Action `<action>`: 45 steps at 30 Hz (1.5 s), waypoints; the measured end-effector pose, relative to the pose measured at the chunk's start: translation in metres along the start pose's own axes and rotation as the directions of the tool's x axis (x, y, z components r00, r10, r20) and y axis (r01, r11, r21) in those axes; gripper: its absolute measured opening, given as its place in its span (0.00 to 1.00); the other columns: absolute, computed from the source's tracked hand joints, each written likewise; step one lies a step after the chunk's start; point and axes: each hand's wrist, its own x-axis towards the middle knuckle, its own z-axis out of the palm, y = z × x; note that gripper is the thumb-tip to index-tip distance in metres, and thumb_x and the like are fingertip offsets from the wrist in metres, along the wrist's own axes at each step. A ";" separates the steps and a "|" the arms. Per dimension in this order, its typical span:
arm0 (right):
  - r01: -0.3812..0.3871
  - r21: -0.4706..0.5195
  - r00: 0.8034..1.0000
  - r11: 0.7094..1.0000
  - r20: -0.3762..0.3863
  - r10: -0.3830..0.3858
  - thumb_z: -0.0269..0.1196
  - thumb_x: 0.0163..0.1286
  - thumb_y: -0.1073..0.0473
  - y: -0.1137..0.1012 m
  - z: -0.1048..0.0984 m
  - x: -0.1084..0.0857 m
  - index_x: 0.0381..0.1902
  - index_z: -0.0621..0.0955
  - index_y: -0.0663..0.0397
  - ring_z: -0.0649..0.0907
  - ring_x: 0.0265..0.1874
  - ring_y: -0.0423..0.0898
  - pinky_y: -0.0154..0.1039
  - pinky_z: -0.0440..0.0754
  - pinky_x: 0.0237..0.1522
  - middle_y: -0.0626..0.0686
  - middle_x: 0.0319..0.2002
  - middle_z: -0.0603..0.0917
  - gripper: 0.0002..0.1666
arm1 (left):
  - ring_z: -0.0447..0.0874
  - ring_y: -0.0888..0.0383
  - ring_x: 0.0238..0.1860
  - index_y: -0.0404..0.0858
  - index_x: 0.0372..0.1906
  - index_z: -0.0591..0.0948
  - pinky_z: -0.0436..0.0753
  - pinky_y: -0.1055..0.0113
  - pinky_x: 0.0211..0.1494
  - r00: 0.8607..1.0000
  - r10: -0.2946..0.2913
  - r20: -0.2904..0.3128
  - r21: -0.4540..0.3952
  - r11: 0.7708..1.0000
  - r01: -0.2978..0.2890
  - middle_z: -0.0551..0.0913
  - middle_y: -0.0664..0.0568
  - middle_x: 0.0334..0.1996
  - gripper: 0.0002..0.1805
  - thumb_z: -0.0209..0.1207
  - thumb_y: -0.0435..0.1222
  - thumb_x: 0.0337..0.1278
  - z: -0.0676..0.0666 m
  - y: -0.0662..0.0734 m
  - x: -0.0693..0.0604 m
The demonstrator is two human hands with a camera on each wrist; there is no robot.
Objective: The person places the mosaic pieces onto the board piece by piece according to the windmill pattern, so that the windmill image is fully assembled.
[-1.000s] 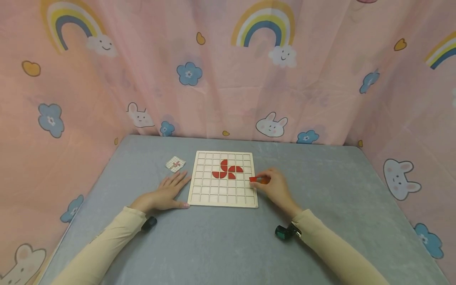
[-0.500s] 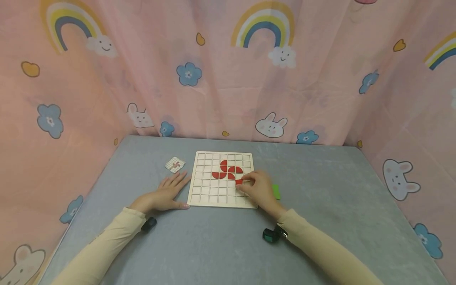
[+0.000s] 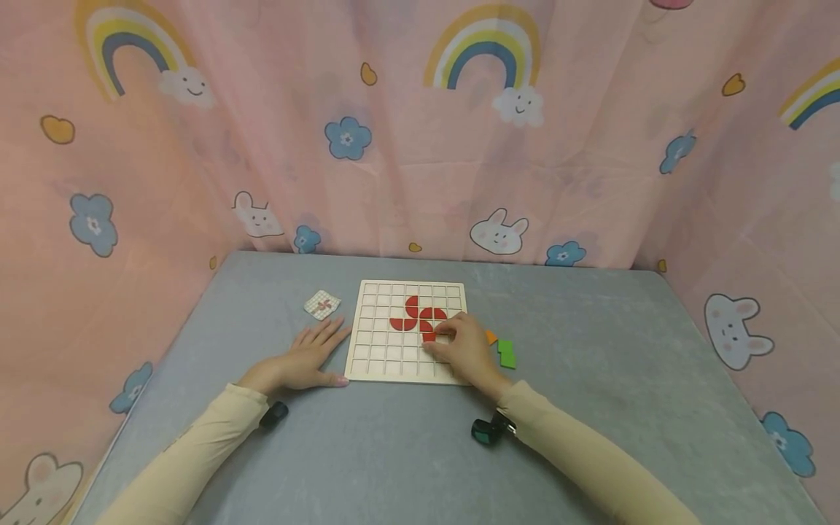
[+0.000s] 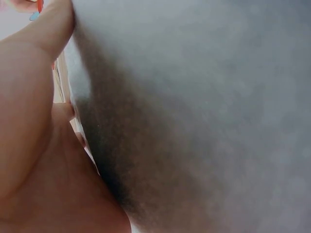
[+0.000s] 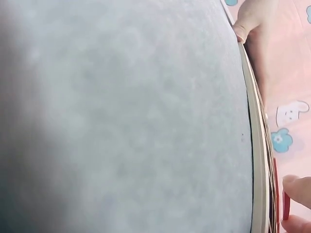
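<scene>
A pale wooden grid board [image 3: 386, 353] lies on the table, with several red quarter-round pieces [image 3: 402, 324] set in its squares like a pinwheel. Between thumb and finger my right hand [image 3: 464, 351] pinches one red piece [image 3: 429, 337], just below the pinwheel's lower right part. Seen edge-on in the right wrist view, that red piece [image 5: 286, 206] is tilted a little and stands off the board. My left hand [image 3: 295, 362] rests flat on the table with fingers spread, thumb at the board's near left corner. Its palm side [image 4: 63, 165] fills the left of the left wrist view.
A small pattern card [image 3: 321, 305] lies left of the board, past my left fingertips. Right of the board are green pieces [image 3: 506, 354] and an orange piece [image 3: 491, 337], partly behind my right hand. A pink printed curtain [image 3: 394, 189] stands around the grey table [image 3: 394, 452].
My right hand has moved left from the board's right edge, carrying the red piece to beneath the pinwheel. Green and orange pieces have come into sight behind it. The left hand stays put.
</scene>
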 end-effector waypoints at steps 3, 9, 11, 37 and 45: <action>-0.005 -0.013 1.000 1.000 -0.001 0.005 0.78 0.51 0.50 -0.001 0.002 0.001 0.35 0.88 0.53 0.78 0.39 0.47 0.40 0.72 0.43 0.51 0.36 0.83 0.18 | 0.31 0.36 0.81 0.39 0.80 0.48 0.37 0.33 0.77 1.000 0.003 -0.009 -0.011 1.000 -0.003 0.39 0.39 0.81 0.56 0.64 0.58 0.56 0.000 0.001 0.000; -0.027 -0.031 1.000 0.999 0.005 0.027 0.78 0.52 0.48 -0.002 0.004 0.001 0.35 0.88 0.53 0.77 0.38 0.46 0.39 0.72 0.42 0.51 0.37 0.83 0.18 | 0.31 0.36 0.81 0.39 0.80 0.47 0.37 0.33 0.77 1.000 0.000 -0.001 -0.016 1.000 0.000 0.39 0.39 0.81 0.56 0.63 0.58 0.57 -0.001 0.003 -0.001; -0.028 -0.037 1.000 0.999 0.002 0.028 0.78 0.51 0.48 -0.002 0.004 0.001 0.35 0.88 0.53 0.78 0.39 0.47 0.40 0.72 0.43 0.51 0.37 0.83 0.18 | 0.31 0.36 0.81 0.38 0.80 0.48 0.36 0.33 0.77 1.000 0.000 -0.003 -0.024 1.000 0.000 0.39 0.39 0.81 0.56 0.64 0.57 0.56 -0.001 0.004 -0.001; -0.033 -0.107 0.999 0.994 0.000 0.033 0.78 0.51 0.46 0.000 0.011 0.006 0.35 0.88 0.50 0.77 0.36 0.46 0.39 0.72 0.40 0.49 0.34 0.83 0.19 | 0.32 0.37 0.81 0.40 0.80 0.48 0.37 0.34 0.78 1.000 -0.004 -0.003 -0.018 1.000 0.004 0.39 0.40 0.81 0.56 0.64 0.57 0.56 0.000 0.002 -0.002; -0.039 -0.105 0.999 0.994 0.003 0.040 0.79 0.51 0.47 -0.003 0.009 0.006 0.33 0.87 0.50 0.77 0.35 0.45 0.39 0.71 0.39 0.49 0.33 0.82 0.17 | 0.31 0.36 0.81 0.38 0.80 0.48 0.36 0.34 0.77 1.000 -0.003 0.000 -0.026 1.000 0.003 0.39 0.38 0.81 0.55 0.64 0.57 0.57 -0.001 0.004 -0.003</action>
